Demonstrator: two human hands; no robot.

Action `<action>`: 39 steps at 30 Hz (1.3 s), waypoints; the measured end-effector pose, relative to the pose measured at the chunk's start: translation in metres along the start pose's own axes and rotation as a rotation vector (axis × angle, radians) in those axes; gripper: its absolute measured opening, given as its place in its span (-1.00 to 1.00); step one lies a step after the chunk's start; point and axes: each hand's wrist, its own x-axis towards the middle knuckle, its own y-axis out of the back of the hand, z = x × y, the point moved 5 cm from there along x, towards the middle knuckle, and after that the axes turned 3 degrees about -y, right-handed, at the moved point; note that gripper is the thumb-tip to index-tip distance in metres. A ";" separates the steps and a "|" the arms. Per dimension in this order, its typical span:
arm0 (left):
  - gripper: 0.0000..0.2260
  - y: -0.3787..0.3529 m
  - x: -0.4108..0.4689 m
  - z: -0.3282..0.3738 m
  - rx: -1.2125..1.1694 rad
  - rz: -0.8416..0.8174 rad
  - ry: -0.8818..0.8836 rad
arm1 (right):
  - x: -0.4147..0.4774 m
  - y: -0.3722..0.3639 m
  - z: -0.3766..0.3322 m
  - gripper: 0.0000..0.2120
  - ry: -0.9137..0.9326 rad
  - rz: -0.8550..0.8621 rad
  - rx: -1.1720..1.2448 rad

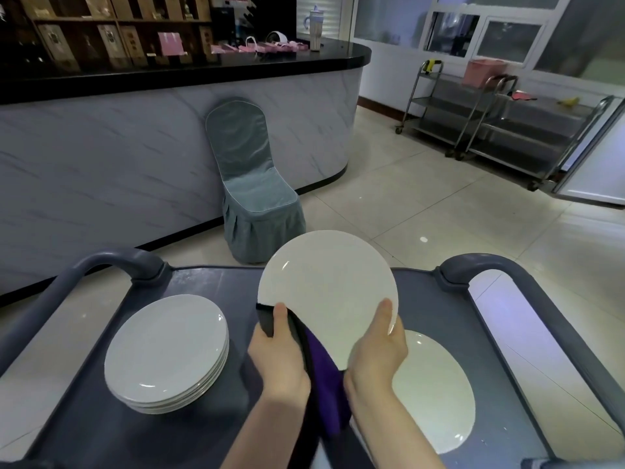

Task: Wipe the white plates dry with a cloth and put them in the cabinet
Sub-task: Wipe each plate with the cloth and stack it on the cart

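I hold a white plate [328, 292] tilted up above the grey cart [209, 286]. My left hand [277, 357] grips its lower left rim through a dark purple cloth [326, 397], thumb on the plate's face. My right hand [375, 353] grips the lower right rim, thumb on top. The cloth hangs down between my wrists. A stack of several white plates [169, 353] sits on the cart at the left. A single white plate [436, 394] lies on the cart at the right, partly under my right arm.
The cart's grey handles [111, 262] rise at both far corners. A grey-covered chair [250, 184] stands just beyond it against a marble-fronted counter [135, 157]. Steel trolleys [490, 120] and an open white door [595, 164] are at the far right across tiled floor.
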 end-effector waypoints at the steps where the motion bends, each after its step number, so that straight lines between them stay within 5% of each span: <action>1: -0.84 -0.001 0.001 0.002 -0.008 -0.015 0.000 | -0.003 0.002 0.004 -0.80 -0.001 -0.025 0.014; 7: -0.81 0.009 0.035 0.031 0.083 -0.072 0.011 | 0.011 0.020 -0.023 -0.71 0.347 -0.504 -0.542; 10: -0.79 0.013 0.050 0.042 0.164 -0.096 0.009 | 0.015 0.023 -0.051 -0.37 0.906 -0.661 -0.988; 12: -0.79 0.013 0.056 0.048 0.206 -0.136 0.007 | 0.007 0.016 -0.051 -0.36 1.319 -0.860 -1.265; 14: -0.80 0.008 0.058 0.050 0.266 -0.198 -0.001 | -0.001 0.007 -0.043 -0.39 1.511 -0.986 -1.464; 20: -0.77 -0.003 0.058 0.051 0.354 -0.298 0.093 | -0.019 -0.012 -0.040 -0.44 1.733 -1.014 -1.456; 25: -0.70 -0.007 0.049 0.050 0.136 -0.319 0.203 | -0.025 -0.017 -0.050 -0.56 1.524 -0.978 -1.325; 31: -0.43 -0.043 0.019 0.035 0.135 -0.350 0.185 | -0.032 -0.025 -0.043 -0.70 0.744 -0.963 -0.956; 35: -0.51 -0.057 -0.003 0.049 0.437 -0.506 -0.463 | -0.035 -0.030 -0.047 -0.76 0.549 -0.808 -0.696; 39: -0.56 -0.060 -0.031 0.039 0.639 -0.708 -0.740 | -0.019 -0.036 -0.051 -0.61 0.349 -0.625 -0.555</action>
